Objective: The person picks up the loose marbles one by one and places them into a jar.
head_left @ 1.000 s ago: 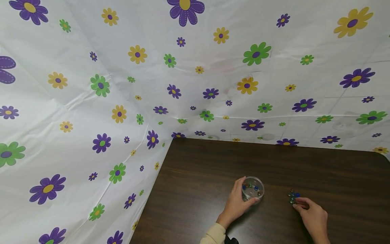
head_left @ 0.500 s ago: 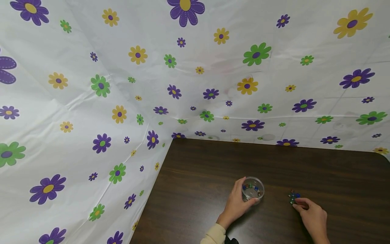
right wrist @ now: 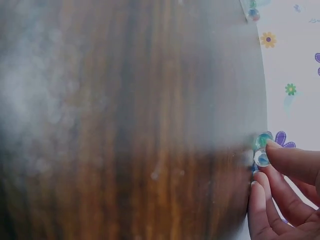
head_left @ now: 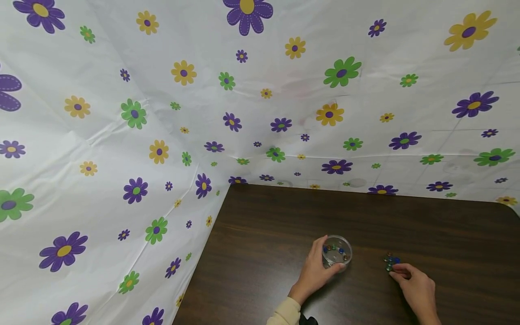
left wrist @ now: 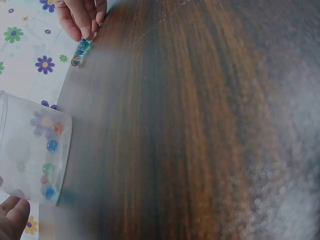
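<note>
Gripping the clear cup (head_left: 335,258) just below and right of the middle of the head view, the left hand (head_left: 313,270) has its thumb on the near side and its fingers curled round the left side. Inside, small glass marbles (left wrist: 52,146) in blue, green and reddish tones lie along the bottom, as the left wrist view shows at its lower left.

Toward the lower right of the head view, the right hand (head_left: 418,288) rests at a small cluster of loose marbles (head_left: 388,260), well apart from the cup. Its fingers are bent, with the thumb and forefinger tips close together at the near end of the group. In the right wrist view, at the lower right, the thumb touches a green marble (right wrist: 263,139), and a clear marble with blue inside (right wrist: 261,158) sits just below it, beside the fingers; whether either is pinched, I cannot tell.

Both hands are over a dark wood-grain table (head_left: 252,225) filling the lower part of the head view. White cloth (head_left: 101,149) printed with purple, yellow and green flowers covers the left and top. A cream sleeve (head_left: 285,312) shows at the bottom edge.
</note>
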The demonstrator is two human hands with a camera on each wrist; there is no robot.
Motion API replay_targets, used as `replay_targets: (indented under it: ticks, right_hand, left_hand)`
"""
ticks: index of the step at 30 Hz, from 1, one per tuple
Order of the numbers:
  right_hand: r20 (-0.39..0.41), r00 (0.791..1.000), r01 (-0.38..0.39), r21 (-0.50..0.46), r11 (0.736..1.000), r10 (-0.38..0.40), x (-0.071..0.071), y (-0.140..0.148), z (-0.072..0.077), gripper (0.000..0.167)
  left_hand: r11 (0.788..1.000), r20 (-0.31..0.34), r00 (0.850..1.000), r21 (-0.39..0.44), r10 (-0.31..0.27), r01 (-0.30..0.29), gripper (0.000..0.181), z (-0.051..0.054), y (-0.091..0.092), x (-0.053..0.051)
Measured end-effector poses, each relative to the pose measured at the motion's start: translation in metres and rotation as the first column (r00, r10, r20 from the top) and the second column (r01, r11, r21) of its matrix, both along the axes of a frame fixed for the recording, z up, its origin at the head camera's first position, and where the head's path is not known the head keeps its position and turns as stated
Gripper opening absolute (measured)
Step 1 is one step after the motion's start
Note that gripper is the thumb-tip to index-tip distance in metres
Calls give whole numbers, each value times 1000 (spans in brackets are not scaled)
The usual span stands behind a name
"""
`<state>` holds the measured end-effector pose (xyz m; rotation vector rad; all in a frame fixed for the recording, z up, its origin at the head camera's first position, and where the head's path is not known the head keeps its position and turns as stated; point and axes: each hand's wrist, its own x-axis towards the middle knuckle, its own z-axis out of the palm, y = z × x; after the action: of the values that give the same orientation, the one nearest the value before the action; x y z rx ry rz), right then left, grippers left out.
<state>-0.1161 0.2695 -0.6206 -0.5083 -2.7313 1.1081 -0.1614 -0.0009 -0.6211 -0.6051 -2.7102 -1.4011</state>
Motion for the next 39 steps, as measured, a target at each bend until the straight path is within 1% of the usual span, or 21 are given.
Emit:
replay_targets:
  ticks: [3, 5, 9, 11, 14, 17, 19, 21, 25, 30, 33, 39]
  right_hand:
    - [15, 1000, -6, -14, 1000, 6, -1, 0, 0, 19]
    - [0, 1000, -18, -1, 1000, 18, 0, 1, 0, 18]
    - [-95, 995, -38, 45, 998, 42, 4, 5, 1, 15]
    - [-133, 990, -30, 62, 998, 38, 6, 7, 5, 14]
    - [-145, 989, 22, 33, 999, -17, 5, 7, 13, 13]
    - [-116, 989, 95, -23, 995, -97, 2, 6, 24, 15]
    - [-107, 985, 132, -50, 990, -136, 1, 4, 29, 16]
    - [-96, 983, 152, -67, 986, -158, 0, 3, 33, 16]
    - [-93, 980, 165, -102, 981, -174, 2, 0, 40, 16]
    - [-152, 972, 153, -161, 975, -177, 2, -7, 50, 20]
    - [-176, 971, 128, -198, 972, -163, 0, -17, 56, 20]
    - [-190, 977, 49, -226, 973, -94, -6, -42, 61, 18]
  left_hand:
    - [1000, 10, 1000, -1, 1, -1, 84, 0, 0, 0]
    - [1000, 14, 1000, -1, 0, 0, 83, 0, -1, 0]
    - [1000, 12, 1000, 2, -1, 1, 83, -1, -1, -1]
    - [1000, 11, 1000, 2, -1, 1, 84, -1, -1, -1]
    - [1000, 9, 1000, 2, 0, 0, 84, 0, -1, -1]
    - [1000, 13, 1000, 1, 1, -1, 84, 1, -1, -1]
    - [1000, 18, 1000, -2, 0, 0, 84, 1, -1, -1]
    - [1000, 23, 1000, -5, 0, 0, 84, 2, -1, -1]
    - [1000, 28, 1000, -8, 0, 0, 84, 2, -1, 0]
    - [1000, 24, 1000, -3, -1, 2, 84, 2, -1, 0]
    - [1000, 26, 1000, -4, -2, 2, 84, 2, -1, 0]
    - [1000, 25, 1000, -6, 0, 1, 84, 2, -1, 0]
